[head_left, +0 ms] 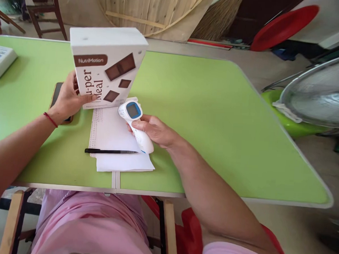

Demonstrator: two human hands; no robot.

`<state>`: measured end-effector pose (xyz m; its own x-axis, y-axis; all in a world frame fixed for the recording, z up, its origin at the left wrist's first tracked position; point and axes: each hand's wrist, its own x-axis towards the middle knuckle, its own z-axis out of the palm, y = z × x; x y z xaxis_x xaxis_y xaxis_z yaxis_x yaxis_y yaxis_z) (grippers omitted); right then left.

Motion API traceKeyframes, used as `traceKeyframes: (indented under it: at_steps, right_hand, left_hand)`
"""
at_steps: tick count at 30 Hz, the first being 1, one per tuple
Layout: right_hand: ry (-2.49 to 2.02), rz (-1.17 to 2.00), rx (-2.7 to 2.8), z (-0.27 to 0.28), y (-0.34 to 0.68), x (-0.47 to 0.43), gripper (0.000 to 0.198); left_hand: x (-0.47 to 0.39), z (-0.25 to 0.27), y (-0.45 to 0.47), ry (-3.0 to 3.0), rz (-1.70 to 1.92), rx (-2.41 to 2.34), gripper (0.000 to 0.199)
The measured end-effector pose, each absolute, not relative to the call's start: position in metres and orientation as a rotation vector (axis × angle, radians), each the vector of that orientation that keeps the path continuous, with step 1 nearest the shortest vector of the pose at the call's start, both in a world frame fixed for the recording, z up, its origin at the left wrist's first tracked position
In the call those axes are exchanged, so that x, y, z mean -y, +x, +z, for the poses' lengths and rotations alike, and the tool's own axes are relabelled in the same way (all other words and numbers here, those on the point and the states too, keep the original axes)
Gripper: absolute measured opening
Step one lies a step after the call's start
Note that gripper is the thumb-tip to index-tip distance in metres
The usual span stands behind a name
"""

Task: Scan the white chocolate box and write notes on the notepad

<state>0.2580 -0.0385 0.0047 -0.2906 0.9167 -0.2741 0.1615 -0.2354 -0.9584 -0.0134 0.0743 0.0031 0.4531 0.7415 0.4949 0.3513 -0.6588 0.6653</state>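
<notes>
My left hand [70,99] is closed on the lower left edge of a white box [115,78] with brown chocolate pictures and "NutriMotion" lettering, its thumb on the front face. The box is upright at the far end of some white papers [115,130]. In my right hand [153,130] is a white infrared thermometer [140,135], gripped by its handle. Its blue-rimmed screen faces me and looks dark, and its head is close to the box's lower right corner. A black pen [110,151] lies across the papers. Partly behind my left hand rests a dark phone [56,94].
The green folding table [209,125] spreads under everything, with a pale metal rim. A white device [1,62] lies at the far left. Beyond the right edge stands a fan [321,93]. Behind the table are a wooden chair [45,8] and a straw broom [217,17].
</notes>
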Motion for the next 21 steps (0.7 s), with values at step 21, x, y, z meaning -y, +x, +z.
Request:
traceKeyframes:
  at_steps: [21]
  right_hand:
    - [-1.222, 1.344, 1.257, 0.019, 0.214, 0.074, 0.021]
  left_hand:
    - [-0.029, -0.002, 0.011, 1.844, 1.134, -0.778, 0.056]
